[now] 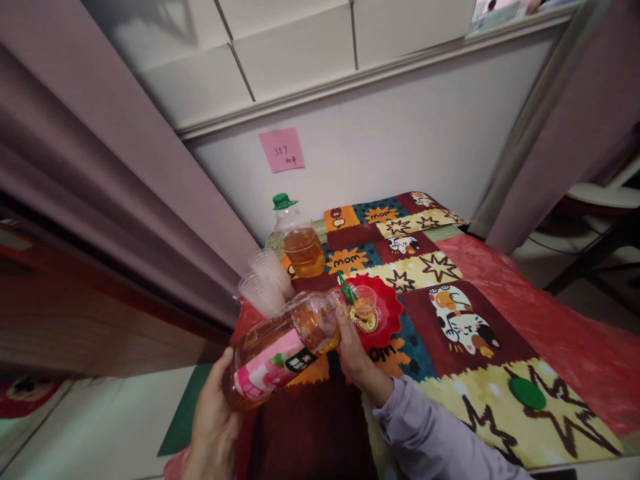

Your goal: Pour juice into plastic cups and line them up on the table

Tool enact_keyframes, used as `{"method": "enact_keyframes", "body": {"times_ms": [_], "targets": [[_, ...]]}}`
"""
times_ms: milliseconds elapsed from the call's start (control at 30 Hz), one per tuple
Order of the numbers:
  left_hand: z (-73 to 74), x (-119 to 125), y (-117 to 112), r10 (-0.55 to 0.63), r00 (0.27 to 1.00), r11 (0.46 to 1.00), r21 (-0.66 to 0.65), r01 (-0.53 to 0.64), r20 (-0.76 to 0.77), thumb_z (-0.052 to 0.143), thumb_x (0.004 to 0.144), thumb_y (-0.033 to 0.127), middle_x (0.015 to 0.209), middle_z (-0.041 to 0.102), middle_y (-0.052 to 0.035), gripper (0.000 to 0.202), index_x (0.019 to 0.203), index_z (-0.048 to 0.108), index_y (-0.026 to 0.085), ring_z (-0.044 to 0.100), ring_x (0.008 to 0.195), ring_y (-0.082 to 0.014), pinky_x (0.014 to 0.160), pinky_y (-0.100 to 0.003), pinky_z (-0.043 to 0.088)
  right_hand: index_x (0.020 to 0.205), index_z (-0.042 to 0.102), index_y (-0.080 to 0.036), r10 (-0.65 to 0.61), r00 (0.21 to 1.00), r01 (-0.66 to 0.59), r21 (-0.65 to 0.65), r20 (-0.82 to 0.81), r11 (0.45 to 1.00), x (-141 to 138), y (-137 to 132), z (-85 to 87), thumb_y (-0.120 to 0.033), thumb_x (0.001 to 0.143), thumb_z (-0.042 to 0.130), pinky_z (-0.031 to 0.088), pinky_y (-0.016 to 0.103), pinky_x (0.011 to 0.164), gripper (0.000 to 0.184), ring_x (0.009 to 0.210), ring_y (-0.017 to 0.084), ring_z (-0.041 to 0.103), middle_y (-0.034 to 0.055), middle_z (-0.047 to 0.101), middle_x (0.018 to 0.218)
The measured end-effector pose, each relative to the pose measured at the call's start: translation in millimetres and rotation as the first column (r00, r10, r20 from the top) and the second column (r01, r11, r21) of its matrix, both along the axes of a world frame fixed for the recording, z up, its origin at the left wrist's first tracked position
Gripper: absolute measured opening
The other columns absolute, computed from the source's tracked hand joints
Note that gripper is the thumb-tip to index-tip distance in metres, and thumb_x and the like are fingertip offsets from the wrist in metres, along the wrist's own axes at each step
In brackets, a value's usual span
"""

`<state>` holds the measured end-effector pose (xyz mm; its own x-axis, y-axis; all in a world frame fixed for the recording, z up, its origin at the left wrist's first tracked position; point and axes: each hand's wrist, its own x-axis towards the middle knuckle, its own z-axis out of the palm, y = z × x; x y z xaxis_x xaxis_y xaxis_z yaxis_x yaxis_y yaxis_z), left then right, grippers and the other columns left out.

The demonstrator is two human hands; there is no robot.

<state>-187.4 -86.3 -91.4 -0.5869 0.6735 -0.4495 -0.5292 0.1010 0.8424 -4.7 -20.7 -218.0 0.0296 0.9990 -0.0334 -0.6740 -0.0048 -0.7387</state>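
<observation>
Dim indoor light, edges stretched, soft

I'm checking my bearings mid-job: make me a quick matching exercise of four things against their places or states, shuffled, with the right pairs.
Things:
1. Pink-labelled bottle
2. Rear bottle
3. Loose green cap
4. Pink paper note

Places or states:
A. Lying flat on a placemat
B. Tilted, held by the left hand and right hand
C. Stuck to the wall
D. Standing upright, green lid on

Pairs: 1-B; 2-D; 3-A; 4-C
</observation>
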Motion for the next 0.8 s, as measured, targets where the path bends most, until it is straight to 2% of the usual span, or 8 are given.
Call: {"method": "enact_keyframes", "body": {"times_ms": [100,167,267,333,467,533,667,800], "targets": [[1.2,1,-1,-0.006,1.000,1.000,-0.003,0.006,-0.009,0.074,0.090,0.015,0.094,0.090,-0.0075,0.020,0.107,0.083,0.017,0.085,0.070,-0.0262,0.083,-0.040,0.074,0.139,0.084,-0.033,0.014,1.000,-0.014,-0.010,0.018,1.000,1,0,0.8,-0.082,0.099,0.073,0.054,0.063,0.134,0.064,0.165,0.037,0.059,0.0073,0.085,0.146],[1.6,2,-2,-0.018,1.000,1.000,-0.008,0.018,-0.008,0.073,0.091,0.016,0.091,0.089,-0.0057,0.020,0.108,0.083,0.017,0.082,0.062,-0.0237,0.080,-0.039,0.074,0.143,0.083,-0.033,0.002,0.999,-0.002,-0.004,0.041,1.000,2,0,2.0,-0.082,0.100,0.071,0.048,0.064,0.138,0.066,0.167,0.036,0.056,0.0070,0.084,0.149],[-1.3,4,-2,-0.018,0.999,1.000,0.000,0.018,0.038,0.074,0.090,0.017,0.093,0.090,-0.0061,0.024,0.112,0.084,0.018,0.084,0.068,-0.0263,0.084,-0.041,0.074,0.145,0.081,-0.032,-0.039,0.993,0.039,0.000,0.115,0.999,7,0,7.2,-0.082,0.101,0.072,0.033,0.062,0.147,0.068,0.169,0.035,0.053,0.0063,0.079,0.158],[-6.7,5,-1,-0.008,0.998,0.999,0.032,0.006,0.065,0.074,0.089,0.017,0.098,0.091,-0.0071,0.026,0.113,0.084,0.018,0.087,0.078,-0.0281,0.088,-0.042,0.074,0.145,0.081,-0.031,-0.056,0.985,0.052,0.029,0.161,0.998,11,1,14.0,-0.083,0.102,0.071,0.029,0.059,0.148,0.069,0.168,0.035,0.054,0.0072,0.076,0.161],[-22.8,6,1,0.013,0.997,0.998,0.057,-0.018,0.075,0.075,0.089,0.018,0.096,0.091,-0.0045,0.025,0.111,0.085,0.019,0.085,0.076,-0.0236,0.087,-0.035,0.072,0.149,0.078,-0.030,-0.059,0.971,0.033,0.114,0.233,0.993,23,3,30.8,-0.082,0.103,0.070,0.039,0.056,0.144,0.070,0.161,0.036,0.061,0.0083,0.078,0.159],[-31.1,8,0,-0.004,0.997,0.998,0.066,-0.001,0.079,0.076,0.089,0.021,0.100,0.091,-0.0058,0.027,0.114,0.086,0.019,0.086,0.082,-0.0251,0.088,-0.036,0.072,0.148,0.078,-0.029,-0.057,0.961,0.024,0.125,0.269,0.992,28,3,37.0,-0.080,0.102,0.073,0.044,0.056,0.140,0.069,0.157,0.038,0.065,0.0089,0.080,0.154],[-45.9,13,-3,-0.048,0.995,0.991,0.132,0.036,0.087,0.077,0.093,0.029,0.115,0.091,-0.0116,0.034,0.123,0.088,0.018,0.088,0.108,-0.0313,0.098,-0.039,0.070,0.132,0.083,-0.028,-0.060,0.939,0.017,0.129,0.339,0.991,36,-1,43.2,-0.076,0.101,0.075,0.045,0.061,0.138,0.058,0.153,0.041,0.065,0.0104,0.085,0.140],[-62.3,10,-5,-0.008,0.997,0.988,0.153,-0.004,0.077,0.082,0.090,0.029,0.114,0.091,-0.0103,0.031,0.118,0.089,0.020,0.087,0.111,-0.0320,0.103,-0.041,0.068,0.120,0.081,-0.028,-0.056,0.922,0.002,0.140,0.383,0.990,36,-10,52.8,-0.070,0.101,0.079,0.049,0.061,0.132,0.046,0.143,0.041,0.070,0.0089,0.087,0.129]]}}
